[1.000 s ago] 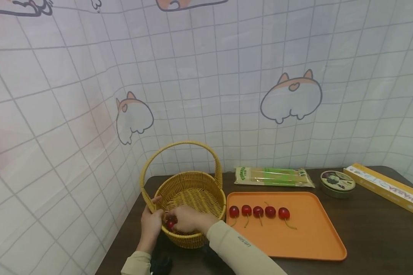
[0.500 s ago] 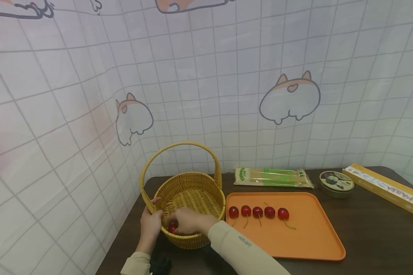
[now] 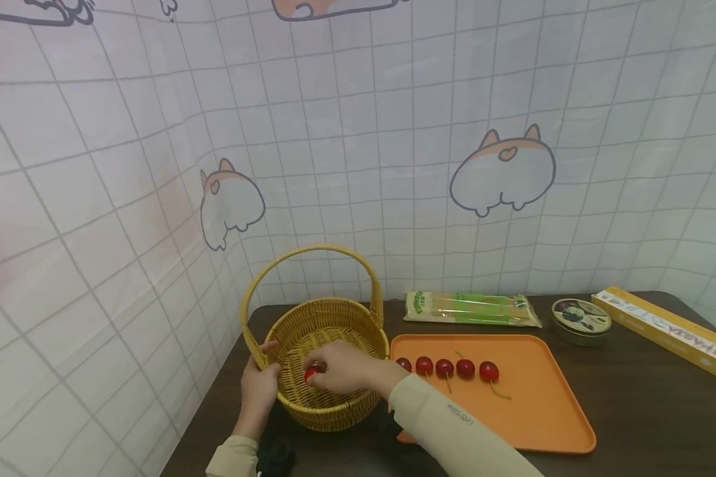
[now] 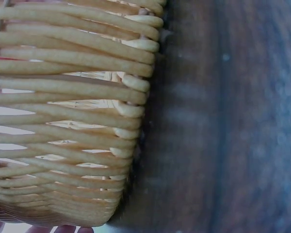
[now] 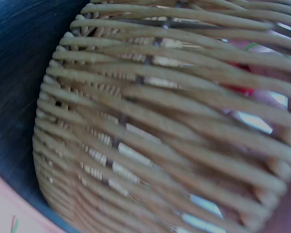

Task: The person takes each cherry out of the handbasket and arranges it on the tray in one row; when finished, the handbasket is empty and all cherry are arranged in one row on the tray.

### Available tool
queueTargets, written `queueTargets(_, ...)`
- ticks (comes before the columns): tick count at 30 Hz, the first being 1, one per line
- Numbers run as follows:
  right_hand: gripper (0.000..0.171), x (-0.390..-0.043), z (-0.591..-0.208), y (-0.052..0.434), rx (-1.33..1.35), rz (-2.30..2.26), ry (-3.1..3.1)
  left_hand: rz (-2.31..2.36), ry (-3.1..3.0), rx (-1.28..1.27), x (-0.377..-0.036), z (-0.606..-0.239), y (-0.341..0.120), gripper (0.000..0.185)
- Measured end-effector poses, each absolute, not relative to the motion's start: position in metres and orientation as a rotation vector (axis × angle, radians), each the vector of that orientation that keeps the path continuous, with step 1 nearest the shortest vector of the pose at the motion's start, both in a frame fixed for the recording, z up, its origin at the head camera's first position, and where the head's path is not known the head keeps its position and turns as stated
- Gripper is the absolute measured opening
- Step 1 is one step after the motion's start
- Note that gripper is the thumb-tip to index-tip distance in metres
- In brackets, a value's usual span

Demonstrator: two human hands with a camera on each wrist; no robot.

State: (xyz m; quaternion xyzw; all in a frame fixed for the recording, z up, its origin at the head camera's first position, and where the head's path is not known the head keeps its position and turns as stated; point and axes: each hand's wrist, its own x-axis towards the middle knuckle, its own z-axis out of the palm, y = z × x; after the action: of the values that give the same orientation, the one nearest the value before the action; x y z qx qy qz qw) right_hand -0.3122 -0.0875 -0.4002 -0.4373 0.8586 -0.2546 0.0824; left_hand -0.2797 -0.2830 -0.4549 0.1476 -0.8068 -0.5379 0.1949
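A yellow woven basket point(image 3: 319, 417) with a tall arched handle stands at the left of the table. My left hand point(image 3: 259, 391) grips its left rim near the foot of the handle. Inside the basket's opening, my right hand point(image 3: 343, 368) pinches a red cherry point(image 3: 311, 375) between thumb and fingers. Through the weave point(image 5: 136, 107) in the right wrist view, red of the cherry point(image 5: 242, 80) and a bit of green stem show. The left wrist view is filled by the basket's outer wall point(image 4: 72, 92), with fingertips point(image 4: 63, 229) at the lower edge.
Right of the basket lies an orange tray point(image 3: 531, 414) bearing a row of several stemmed cherries point(image 3: 444, 368), the leftmost partly behind the right forearm. Behind it are a clear noodle packet point(image 3: 471, 309), a round tin point(image 3: 581, 321) and a long yellow pasta box point(image 3: 668, 328).
My right hand has lifted the cherry from the basket's near left side and moved right and up, toward the basket's middle. The left hand keeps its grip on the rim.
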Motion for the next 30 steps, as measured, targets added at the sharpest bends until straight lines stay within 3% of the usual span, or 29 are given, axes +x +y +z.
queueTargets(30,0.033,-0.304,-0.395,0.030,-1.211,-1.282,2.657,-1.560,-2.246,0.416,-0.276,-0.454,-0.282,0.050)
